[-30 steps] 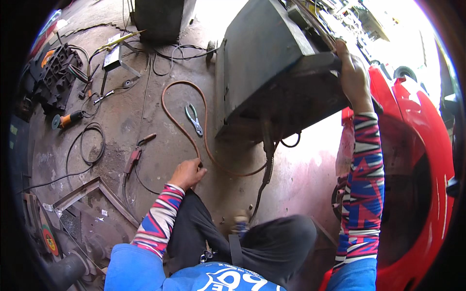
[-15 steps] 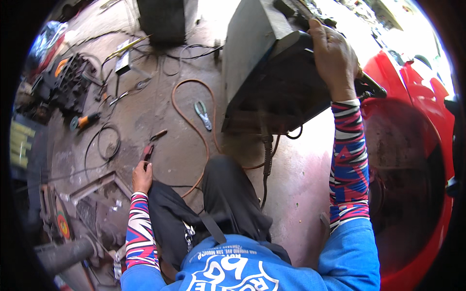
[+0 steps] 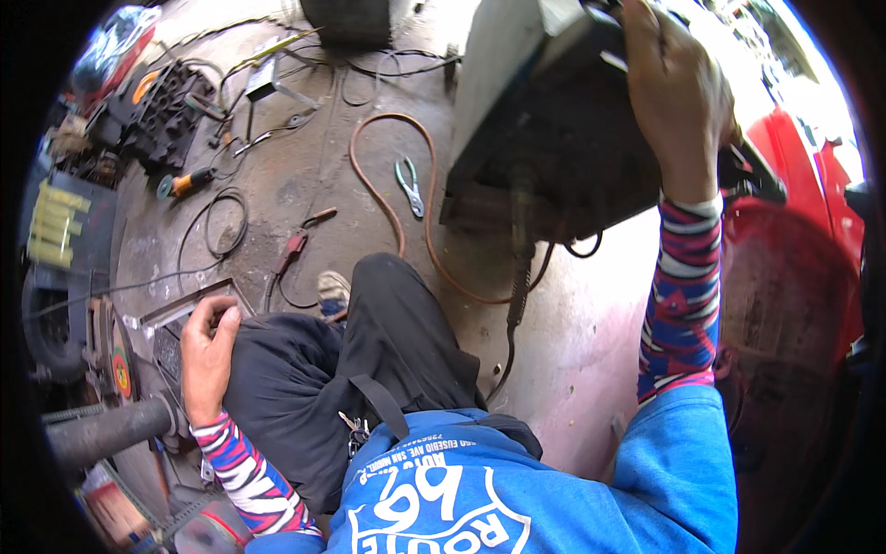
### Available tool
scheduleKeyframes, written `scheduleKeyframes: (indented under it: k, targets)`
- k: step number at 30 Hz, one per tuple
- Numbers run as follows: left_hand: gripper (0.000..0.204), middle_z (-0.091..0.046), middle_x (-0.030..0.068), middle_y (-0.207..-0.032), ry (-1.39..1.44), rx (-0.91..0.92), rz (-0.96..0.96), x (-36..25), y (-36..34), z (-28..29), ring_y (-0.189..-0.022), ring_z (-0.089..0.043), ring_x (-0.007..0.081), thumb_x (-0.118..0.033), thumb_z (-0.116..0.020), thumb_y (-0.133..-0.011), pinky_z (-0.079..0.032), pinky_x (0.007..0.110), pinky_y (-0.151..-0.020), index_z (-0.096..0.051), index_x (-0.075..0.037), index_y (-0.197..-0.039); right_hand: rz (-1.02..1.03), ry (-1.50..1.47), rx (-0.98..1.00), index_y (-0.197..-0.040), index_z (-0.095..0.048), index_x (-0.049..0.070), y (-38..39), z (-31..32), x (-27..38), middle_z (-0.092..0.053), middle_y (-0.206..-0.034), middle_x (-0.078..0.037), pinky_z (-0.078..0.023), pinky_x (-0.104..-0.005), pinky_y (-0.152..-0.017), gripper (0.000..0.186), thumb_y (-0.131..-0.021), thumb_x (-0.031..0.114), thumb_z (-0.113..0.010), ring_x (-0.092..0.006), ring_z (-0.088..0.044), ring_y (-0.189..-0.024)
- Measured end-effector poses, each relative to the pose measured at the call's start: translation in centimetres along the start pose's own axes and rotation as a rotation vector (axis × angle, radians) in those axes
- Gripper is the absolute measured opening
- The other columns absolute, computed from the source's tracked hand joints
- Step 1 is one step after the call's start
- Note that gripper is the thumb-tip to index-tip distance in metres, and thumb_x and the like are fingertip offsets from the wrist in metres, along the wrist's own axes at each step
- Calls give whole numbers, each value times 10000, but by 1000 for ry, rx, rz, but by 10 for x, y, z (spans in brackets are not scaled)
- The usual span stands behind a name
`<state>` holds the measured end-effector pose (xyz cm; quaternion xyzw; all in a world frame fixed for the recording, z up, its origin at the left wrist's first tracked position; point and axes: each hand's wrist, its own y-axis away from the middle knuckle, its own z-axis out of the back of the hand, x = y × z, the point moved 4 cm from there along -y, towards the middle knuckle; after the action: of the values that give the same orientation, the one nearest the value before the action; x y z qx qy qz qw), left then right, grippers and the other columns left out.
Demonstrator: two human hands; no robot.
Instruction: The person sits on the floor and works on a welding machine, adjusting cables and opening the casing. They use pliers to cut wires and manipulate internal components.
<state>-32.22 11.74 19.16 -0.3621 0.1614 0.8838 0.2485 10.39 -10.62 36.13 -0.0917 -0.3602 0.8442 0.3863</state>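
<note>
My right hand (image 3: 674,88) is raised at the upper right, its fingers closed over the upper edge of a large grey metal box (image 3: 554,138) with a dark underside. Whatever lies beneath the fingertips is hidden. Near my bent left knee, my left hand (image 3: 208,355) hangs with loosely bent fingers, the thumb apart and nothing visible in it. A red-handled clamp (image 3: 293,247) with a cable lies on the floor ahead of that hand. Pliers (image 3: 411,187) with light-coloured handles rest between the clamp and the box, beside a reddish-brown hose (image 3: 363,175).
Orange-and-black angle grinder (image 3: 186,183) and a dark engine block (image 3: 157,115) sit at the far left. A dark cable (image 3: 221,254) is looped on the floor. Close on my left are a metal frame (image 3: 198,305) and thick pipe (image 3: 111,425). A red curved panel (image 3: 784,258) borders the right.
My left hand has let go of the red-handled clamp and drawn back toward my knee. My right hand stays on the box edge. The whole view has shifted.
</note>
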Motion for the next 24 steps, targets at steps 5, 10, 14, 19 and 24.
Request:
scheduleKeyframes:
  k: [5, 10, 14, 19, 24]
  targets:
    - [234, -725, 166, -962, -206, -122, -257, -41, -7, -30, -896, -700, 260, -195, -664, -971, -527, 355, -836, -682, 16, -1071, 216, -304, -94, -1166, -712, 1, 28, 30, 2, -736, -994, -220, -536, -446, -873, 390, -1014, 316, -538, -363, -714, -941]
    - [235, -728, 146, -942, -489, -103, -372, -61, -27, -54, -957, -666, 326, -278, -697, -936, -459, 428, -884, -720, -57, -1013, 360, -252, -394, -1090, -713, 30, 57, 28, -34, -706, -968, -180, -509, -423, -815, 227, -986, 171, -570, -350, -668, -906]
    - [214, -728, 130, -944, -499, -118, -403, -65, -40, -58, -944, -663, 320, -271, -699, -931, -454, 431, -877, -719, -67, -990, -53, -755, -528, -1091, -683, -4, 147, -32, -62, -674, -1096, -156, -447, -403, -984, 231, -888, 55, -588, -313, -594, -1074]
    - [196, -716, 127, -908, -532, -123, -482, -64, -52, -63, -917, -657, 321, -252, -714, -914, -459, 433, -855, -725, -65, -974, -391, -188, -160, -1324, -576, -12, 165, -136, -123, -551, -1362, -263, -354, -541, -1106, 520, -888, 245, -693, -444, -502, -1269]
    - [188, -712, 123, -890, -511, -127, -464, -63, -55, -63, -900, -654, 321, -250, -724, -907, -460, 440, -843, -720, -66, -943, -345, 63, -131, -1340, -547, -31, 186, -172, -135, -545, -1375, -285, -323, -536, -1133, 589, -930, 373, -672, -436, -487, -1309]
